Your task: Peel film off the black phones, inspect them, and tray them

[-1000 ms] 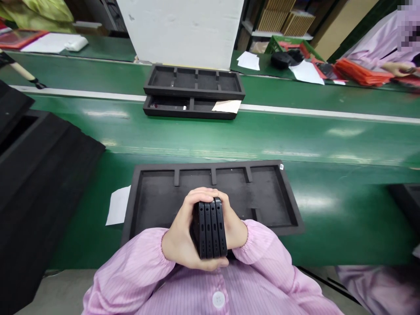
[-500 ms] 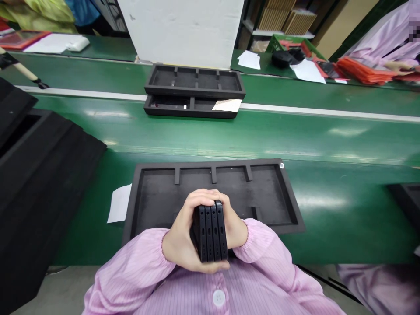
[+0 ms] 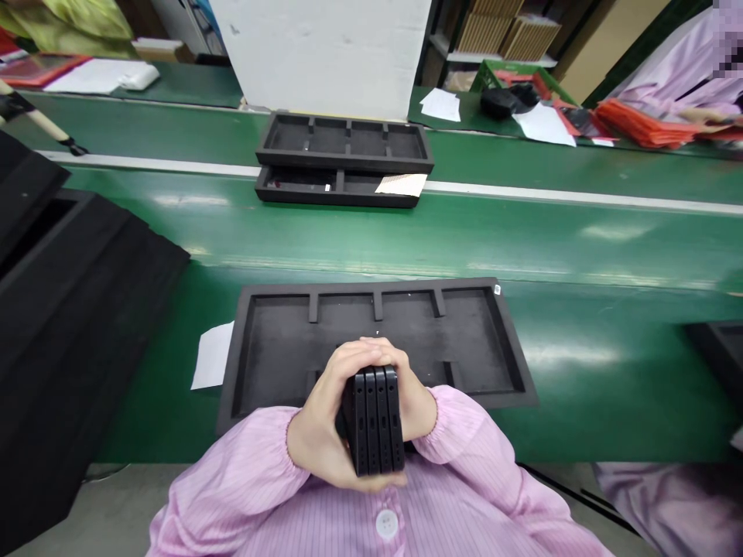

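Observation:
My left hand (image 3: 328, 437) is closed around a stack of several black smartphones (image 3: 378, 422), its thumb and palm along their near side and its fingers over the top. On the other side, my right hand (image 3: 416, 404) wraps the same stack, its fingers meeting the left ones at the far end. The phones stand on edge, side by side, their port ends facing me. Beneath and beyond the hands lies a black foam tray (image 3: 479, 348) with short dividers; my hands and sleeves hide part of its near side.
Stacked black foam trays (image 3: 87, 309) rise at the left, beside a white paper (image 3: 212, 356). Two smaller-looking trays (image 3: 345, 160) sit across the green bench (image 3: 580, 240). Another tray edge (image 3: 720, 356) shows at right. Red pouches (image 3: 650, 124) lie near a co-worker's sleeve (image 3: 679, 62).
The phone stack has dipped slightly toward me, both hands still around it. In the background at upper left, a blue-clad figure has mostly moved out of sight.

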Demonstrator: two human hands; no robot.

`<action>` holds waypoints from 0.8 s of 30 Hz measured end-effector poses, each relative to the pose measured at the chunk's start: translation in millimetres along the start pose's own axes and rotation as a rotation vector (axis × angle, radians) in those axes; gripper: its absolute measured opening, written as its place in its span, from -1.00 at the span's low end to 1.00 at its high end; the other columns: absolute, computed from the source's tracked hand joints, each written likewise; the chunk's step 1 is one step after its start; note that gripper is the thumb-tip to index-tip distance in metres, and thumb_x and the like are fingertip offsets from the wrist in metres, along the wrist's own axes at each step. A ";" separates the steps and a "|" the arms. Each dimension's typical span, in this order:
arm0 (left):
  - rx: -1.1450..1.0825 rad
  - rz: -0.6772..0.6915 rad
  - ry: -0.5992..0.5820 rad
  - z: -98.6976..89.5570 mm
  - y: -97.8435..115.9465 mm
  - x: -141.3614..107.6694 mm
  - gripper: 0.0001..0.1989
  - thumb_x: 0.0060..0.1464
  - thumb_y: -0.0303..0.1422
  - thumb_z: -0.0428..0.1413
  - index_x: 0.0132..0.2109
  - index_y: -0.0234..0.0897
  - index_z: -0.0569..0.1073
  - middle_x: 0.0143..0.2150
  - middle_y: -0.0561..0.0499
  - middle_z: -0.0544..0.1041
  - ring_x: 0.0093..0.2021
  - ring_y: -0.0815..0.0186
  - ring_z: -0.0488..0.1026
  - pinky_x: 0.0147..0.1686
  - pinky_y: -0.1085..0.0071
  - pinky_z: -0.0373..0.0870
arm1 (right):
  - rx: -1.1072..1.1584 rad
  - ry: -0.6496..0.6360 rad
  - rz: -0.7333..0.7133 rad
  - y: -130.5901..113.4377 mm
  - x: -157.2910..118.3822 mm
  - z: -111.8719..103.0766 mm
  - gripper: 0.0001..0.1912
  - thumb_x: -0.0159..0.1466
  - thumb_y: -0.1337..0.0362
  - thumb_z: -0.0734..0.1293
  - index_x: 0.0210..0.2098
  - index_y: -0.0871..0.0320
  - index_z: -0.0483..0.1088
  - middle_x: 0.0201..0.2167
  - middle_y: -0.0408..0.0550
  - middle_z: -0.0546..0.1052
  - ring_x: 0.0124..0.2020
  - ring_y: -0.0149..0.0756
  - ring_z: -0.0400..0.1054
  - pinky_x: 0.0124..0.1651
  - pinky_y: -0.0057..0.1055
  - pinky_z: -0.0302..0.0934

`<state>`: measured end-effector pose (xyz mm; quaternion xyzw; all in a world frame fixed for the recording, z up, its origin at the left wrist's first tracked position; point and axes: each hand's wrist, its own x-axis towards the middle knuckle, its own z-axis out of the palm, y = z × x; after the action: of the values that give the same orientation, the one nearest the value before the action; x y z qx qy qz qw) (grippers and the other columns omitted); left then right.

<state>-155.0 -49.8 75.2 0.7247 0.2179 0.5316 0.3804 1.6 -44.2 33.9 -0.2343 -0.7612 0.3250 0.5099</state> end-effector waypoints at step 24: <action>-0.039 -0.026 0.025 0.2 -6.6 -1.0 0.02 -0.33 -0.07 0.45 0.29 -0.15 0.25 0.09 -0.16 0.42 0.10 -0.10 0.44 0.15 -0.05 0.43 | 0.070 0.026 0.031 4.3 0.4 1.8 -0.01 -0.01 0.12 0.56 0.29 -0.09 0.02 0.04 0.02 0.34 0.02 -0.08 0.34 0.11 -0.05 0.28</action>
<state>-154.5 -46.5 69.4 0.7074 0.2216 0.5399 0.3988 -0.1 -41.4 30.5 -0.2323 -0.7392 0.3561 0.5223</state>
